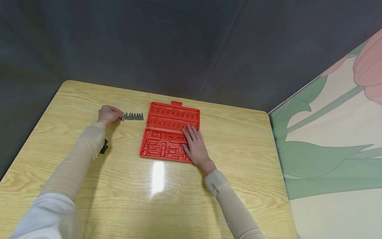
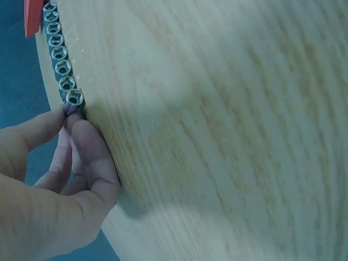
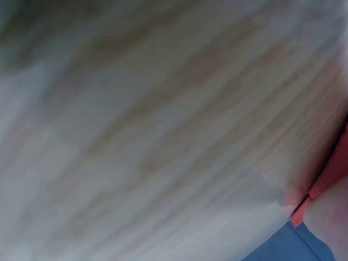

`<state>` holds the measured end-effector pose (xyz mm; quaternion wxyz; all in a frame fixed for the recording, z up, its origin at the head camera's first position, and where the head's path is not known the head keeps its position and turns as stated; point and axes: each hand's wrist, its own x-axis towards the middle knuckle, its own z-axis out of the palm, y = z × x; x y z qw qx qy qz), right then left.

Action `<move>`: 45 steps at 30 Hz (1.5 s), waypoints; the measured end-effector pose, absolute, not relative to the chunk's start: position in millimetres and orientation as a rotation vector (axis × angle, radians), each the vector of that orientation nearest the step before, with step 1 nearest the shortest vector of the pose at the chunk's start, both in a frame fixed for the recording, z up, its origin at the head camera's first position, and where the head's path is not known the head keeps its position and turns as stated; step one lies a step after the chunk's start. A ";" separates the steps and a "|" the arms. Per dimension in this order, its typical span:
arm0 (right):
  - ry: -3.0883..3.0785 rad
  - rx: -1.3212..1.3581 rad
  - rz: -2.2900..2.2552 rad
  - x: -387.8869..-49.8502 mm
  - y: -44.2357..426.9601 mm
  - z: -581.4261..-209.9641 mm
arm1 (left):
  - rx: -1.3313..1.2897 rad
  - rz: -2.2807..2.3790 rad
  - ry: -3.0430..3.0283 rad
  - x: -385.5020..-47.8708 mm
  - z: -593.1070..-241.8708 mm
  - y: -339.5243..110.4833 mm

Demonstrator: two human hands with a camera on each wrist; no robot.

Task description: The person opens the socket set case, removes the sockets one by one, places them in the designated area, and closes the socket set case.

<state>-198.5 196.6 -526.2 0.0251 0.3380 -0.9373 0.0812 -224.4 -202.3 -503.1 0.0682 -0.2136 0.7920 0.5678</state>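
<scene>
A row of small metal sockets (image 1: pixel 133 116) stands on the table, left of an open red plastic case (image 1: pixel 173 127). My left hand (image 1: pixel 109 114) is at the row's left end. Its thumb and fingertips pinch the end socket (image 2: pixel 74 98), seen in the left wrist view, with square holes showing in the row. My right hand (image 1: pixel 195 147) rests with spread, fairly straight fingers on the right side of the case, across its hinge. Moulded slots show in both halves of the case, and the hand covers some of them. The right wrist view catches only a bit of that hand (image 3: pixel 330 217) and the case's edge (image 3: pixel 333 168).
A small black object (image 1: pixel 104 147) lies partly hidden by the left forearm. The wooden table (image 1: pixel 238 159) meets a dark curtain (image 1: pixel 149 49) at the back. A tulip-patterned surface (image 1: pixel 328 159) borders it on the right.
</scene>
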 end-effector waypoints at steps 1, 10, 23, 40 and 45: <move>-2.897 1.046 0.249 -198.8 196.2 -525.6 | -0.640 1.689 2.405 -225.0 -504.0 -202.6; -2.860 1.048 0.273 -200.1 194.0 -521.3 | -0.649 1.600 2.507 -226.6 -499.4 -202.1; -2.905 1.011 0.244 -198.9 187.5 -521.7 | -0.608 1.610 2.520 -221.3 -492.0 -206.0; -2.843 1.067 0.294 -198.8 192.2 -520.9 | -0.193 1.476 2.667 -199.7 -480.2 -133.9; -2.863 1.070 0.319 -198.8 198.6 -525.4 | -0.148 1.442 2.565 -191.4 -493.7 -106.3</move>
